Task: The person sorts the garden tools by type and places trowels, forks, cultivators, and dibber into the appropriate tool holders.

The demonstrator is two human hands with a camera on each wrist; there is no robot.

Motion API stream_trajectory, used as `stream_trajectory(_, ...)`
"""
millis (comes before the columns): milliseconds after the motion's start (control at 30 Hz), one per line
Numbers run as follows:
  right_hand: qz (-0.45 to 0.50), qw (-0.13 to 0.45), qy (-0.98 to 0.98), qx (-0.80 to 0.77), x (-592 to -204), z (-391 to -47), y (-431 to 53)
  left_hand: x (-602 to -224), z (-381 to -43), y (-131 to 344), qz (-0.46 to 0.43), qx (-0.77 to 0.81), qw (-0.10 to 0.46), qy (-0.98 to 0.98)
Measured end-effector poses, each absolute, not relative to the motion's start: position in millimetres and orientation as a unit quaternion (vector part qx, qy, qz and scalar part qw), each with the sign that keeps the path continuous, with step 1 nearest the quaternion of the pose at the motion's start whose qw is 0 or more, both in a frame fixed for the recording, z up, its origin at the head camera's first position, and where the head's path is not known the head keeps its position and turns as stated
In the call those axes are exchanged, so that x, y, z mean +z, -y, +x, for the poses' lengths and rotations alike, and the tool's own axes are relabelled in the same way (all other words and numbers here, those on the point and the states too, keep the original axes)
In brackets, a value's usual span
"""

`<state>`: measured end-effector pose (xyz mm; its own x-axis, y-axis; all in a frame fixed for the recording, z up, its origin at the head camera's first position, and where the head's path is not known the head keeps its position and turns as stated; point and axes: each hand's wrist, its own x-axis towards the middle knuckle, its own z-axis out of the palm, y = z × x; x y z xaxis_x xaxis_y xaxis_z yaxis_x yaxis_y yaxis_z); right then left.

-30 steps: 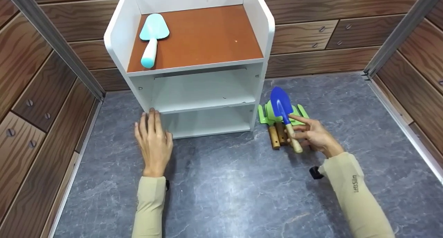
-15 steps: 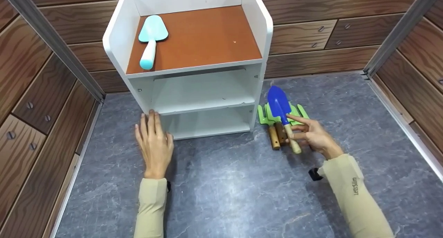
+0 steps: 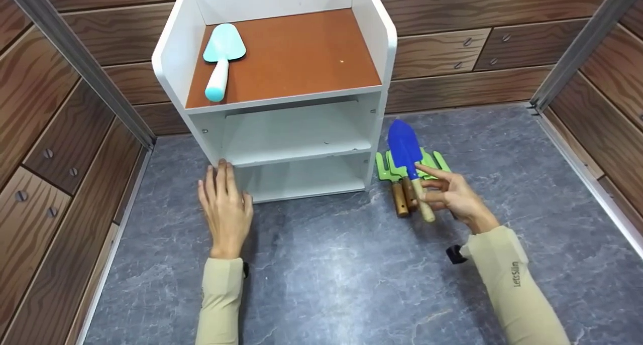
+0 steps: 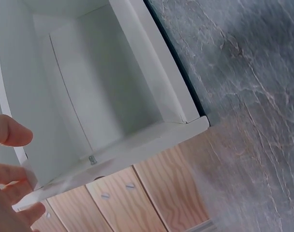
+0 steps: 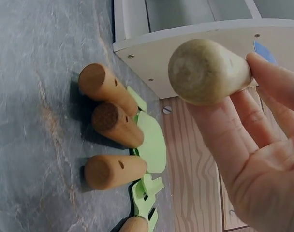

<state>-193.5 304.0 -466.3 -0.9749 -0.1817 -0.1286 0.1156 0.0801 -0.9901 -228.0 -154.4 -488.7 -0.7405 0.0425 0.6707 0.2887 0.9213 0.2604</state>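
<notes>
In the head view, my right hand point(image 3: 462, 202) grips the pale wooden handle of a trowel with a blue blade point(image 3: 404, 145), which points away from me. Up close in the right wrist view, the handle's round end point(image 5: 198, 72) lies between thumb and fingers. Beneath the trowel, several green garden tools with brown wooden handles point(image 5: 115, 171) lie on the floor, including forks point(image 3: 384, 169). My left hand point(image 3: 226, 209), fingers extended, touches the lower left front edge of a white shelf unit point(image 3: 296, 156); the left wrist view shows fingertips point(image 4: 28, 183) at the panel edge.
A mint trowel point(image 3: 224, 46) with a white handle lies on the unit's brown top board point(image 3: 301, 59). Wood-patterned walls point(image 3: 437, 91) surround the grey marbled floor point(image 3: 321, 274) at the back and on both sides.
The blue trowel has shifted slightly left and away from me, its blade tip a little higher in view. My left hand stays at the shelf's edge.
</notes>
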Motion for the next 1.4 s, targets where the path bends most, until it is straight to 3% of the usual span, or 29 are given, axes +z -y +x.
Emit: stream_trajectory(1400, -0.129, 0.060, -0.712, -0.688, -443, -188, -287, -488, -228, 154, -0.096, -0.181, 0.350, 0.914)
